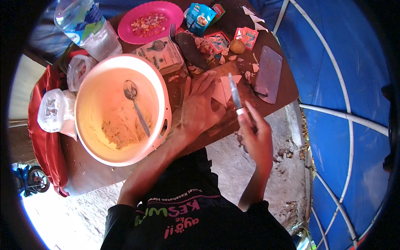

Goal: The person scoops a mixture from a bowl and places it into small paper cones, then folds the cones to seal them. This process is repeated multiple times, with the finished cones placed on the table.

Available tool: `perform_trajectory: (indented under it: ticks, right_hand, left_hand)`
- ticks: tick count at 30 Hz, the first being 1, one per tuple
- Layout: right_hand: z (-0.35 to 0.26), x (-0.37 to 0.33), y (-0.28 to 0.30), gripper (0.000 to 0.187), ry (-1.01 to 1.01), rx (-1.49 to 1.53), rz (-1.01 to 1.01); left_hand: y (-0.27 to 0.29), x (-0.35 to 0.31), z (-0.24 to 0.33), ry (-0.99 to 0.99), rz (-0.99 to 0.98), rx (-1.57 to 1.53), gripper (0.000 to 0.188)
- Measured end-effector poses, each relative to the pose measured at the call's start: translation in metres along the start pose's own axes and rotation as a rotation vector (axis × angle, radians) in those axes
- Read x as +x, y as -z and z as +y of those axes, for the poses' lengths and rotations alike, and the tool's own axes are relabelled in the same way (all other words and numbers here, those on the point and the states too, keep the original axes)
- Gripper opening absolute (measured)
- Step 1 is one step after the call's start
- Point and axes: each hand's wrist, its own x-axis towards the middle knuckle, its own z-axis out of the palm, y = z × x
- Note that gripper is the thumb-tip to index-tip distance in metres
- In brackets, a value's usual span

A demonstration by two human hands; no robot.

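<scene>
Fingers wrapped round its handle, my right hand [257, 137] holds a knife [235, 93] whose blade points away from me over the wooden cutting board [238, 70]. Under the blade lie pale, thin wrapper sheets [223, 91] with a slanting cut line and pointed corners. My left hand [200, 104] is spread flat with fingers stretched out, beside the sheets and touching their left edge. To its left stands a large white basin [162, 83] with a soft pale mixture [125, 127] and a metal spoon [139, 110] inside.
Farther back are a pink plate [125, 29] with chopped pieces, a wrapped pack [160, 54], a dark stone pestle [191, 50], a blue pouch [199, 18] and a potato-like lump [237, 46]. A purple-grey cutting board [268, 75] lies right; a large bottle [93, 33] stands left.
</scene>
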Motion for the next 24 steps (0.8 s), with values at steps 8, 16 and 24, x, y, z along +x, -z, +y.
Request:
perform_trajectory:
  ticks: [8, 16, 24]
  right_hand:
    - [0.030, 0.043, -0.012, 0.033, 0.202, -0.108, 0.285]
    - [0.029, 0.085, -0.034, 0.038, 0.380, -0.388, 0.435]
    - [0.010, 0.055, -0.017, 0.022, 0.409, -0.098, 0.135]
  left_hand:
    - [0.005, 0.007, -0.004, -0.088, 0.013, -0.117, 0.069]
    - [0.005, 0.013, -0.006, -0.095, 0.046, -0.189, 0.068]
    - [0.009, 0.011, -0.014, -0.168, 0.053, -0.117, 0.045]
